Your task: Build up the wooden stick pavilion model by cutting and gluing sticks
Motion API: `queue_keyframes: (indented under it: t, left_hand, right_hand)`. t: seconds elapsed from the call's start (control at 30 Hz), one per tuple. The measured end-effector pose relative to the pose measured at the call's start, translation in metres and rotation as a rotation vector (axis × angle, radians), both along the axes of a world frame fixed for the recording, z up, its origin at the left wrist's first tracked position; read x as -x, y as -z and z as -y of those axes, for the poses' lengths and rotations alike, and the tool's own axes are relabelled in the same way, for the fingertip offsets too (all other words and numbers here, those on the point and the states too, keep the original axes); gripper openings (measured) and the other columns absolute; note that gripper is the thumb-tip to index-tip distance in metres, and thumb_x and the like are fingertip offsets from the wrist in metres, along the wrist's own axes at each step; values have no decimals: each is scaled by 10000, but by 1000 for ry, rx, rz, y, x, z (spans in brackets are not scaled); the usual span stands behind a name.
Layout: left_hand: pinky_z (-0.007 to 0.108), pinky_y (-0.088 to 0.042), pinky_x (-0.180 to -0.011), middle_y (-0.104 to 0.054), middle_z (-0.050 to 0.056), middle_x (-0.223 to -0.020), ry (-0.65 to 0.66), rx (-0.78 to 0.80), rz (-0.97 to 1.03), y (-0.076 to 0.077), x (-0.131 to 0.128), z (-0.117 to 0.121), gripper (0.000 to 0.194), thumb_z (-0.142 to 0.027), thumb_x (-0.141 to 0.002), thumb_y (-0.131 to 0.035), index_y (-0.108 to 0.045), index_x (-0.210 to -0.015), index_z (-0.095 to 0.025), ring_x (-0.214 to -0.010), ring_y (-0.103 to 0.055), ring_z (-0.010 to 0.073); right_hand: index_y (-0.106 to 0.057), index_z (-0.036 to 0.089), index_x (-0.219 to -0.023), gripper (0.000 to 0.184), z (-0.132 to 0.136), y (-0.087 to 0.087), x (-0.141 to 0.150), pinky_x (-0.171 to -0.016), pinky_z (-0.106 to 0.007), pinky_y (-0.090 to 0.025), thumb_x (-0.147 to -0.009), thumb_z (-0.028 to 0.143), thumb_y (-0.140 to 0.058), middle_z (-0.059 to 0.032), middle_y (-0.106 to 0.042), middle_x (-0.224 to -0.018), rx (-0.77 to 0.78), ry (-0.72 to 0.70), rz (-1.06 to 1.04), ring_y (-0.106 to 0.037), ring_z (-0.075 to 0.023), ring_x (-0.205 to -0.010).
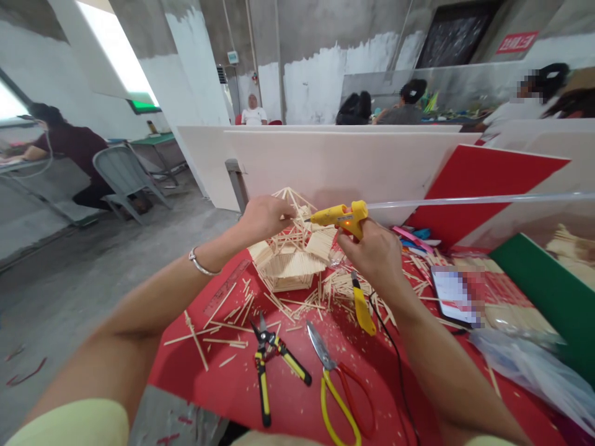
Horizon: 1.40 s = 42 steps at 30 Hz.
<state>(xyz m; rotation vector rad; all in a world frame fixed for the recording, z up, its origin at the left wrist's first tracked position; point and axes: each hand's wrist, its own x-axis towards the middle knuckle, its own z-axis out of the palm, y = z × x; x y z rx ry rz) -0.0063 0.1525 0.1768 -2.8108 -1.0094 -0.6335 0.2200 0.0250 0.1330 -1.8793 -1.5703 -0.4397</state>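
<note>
My right hand (377, 249) is wrapped round the grip of a yellow hot glue gun (341, 215). An orange light glows on its side, and a long clear glue stick (446, 201) runs out of its back to the right. The nozzle points left at the upper frame of a model built from thin wooden sticks (290, 265). At the model's upper left, my left hand (267, 218) has its fingers pinched together; what is between them, if anything, is hidden. The model stands on the red tabletop (288, 409).
Loose sticks (232, 310) surround the model. Pliers (267, 350), scissors (332, 371) and a yellow utility knife (361, 303) lie in front. A black cord (395, 347) crosses below my right arm. A phone (453, 294) and plastic bag (525, 365) lie right. White panels (348, 161) stand behind.
</note>
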Motion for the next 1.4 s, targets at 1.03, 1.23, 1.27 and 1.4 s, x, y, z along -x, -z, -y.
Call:
queue_keyframes:
  t: [1.03,1.23,1.27,1.4]
  left_hand:
    - [321,-231,-586,-658,64,-694,-66,-107,-147,-1,-7,6,222,-159,-800,-491,-686,-702,-201,-643,-528,179]
    - [321,-249,-604,-686,74,-724,-95,-73,-160,-1,-8,8,244,-159,-807,-491,-720,-739,-206,-685,-573,200]
    - [319,-255,-607,-687,72,-721,-91,-64,-145,-1,-7,8,239,-168,-808,-499,-725,-744,-210,-686,-574,197]
    - [313,-320,-645,-692,52,-708,-23,39,22,-6,-1,11,215,-225,-826,-544,-758,-832,-244,-729,-590,190]
  right_hand:
    - [-639,186,-899,231,2,0,0,-617,-323,-321,-841,386,-539,-86,-712,-832,16,-5,-20,-587,-195,-663]
    - [-631,188,-895,224,3,-1,2,-626,-333,-313,-842,388,-543,-80,-714,-835,25,0,-23,-596,-206,-675]
    - [-630,188,-894,225,3,-1,2,-625,-334,-313,-842,389,-542,-80,-713,-834,25,1,-23,-596,-206,-674]
    - [-633,189,-893,238,3,-1,1,-626,-334,-321,-853,402,-537,-81,-708,-827,8,-6,-28,-597,-200,-668]
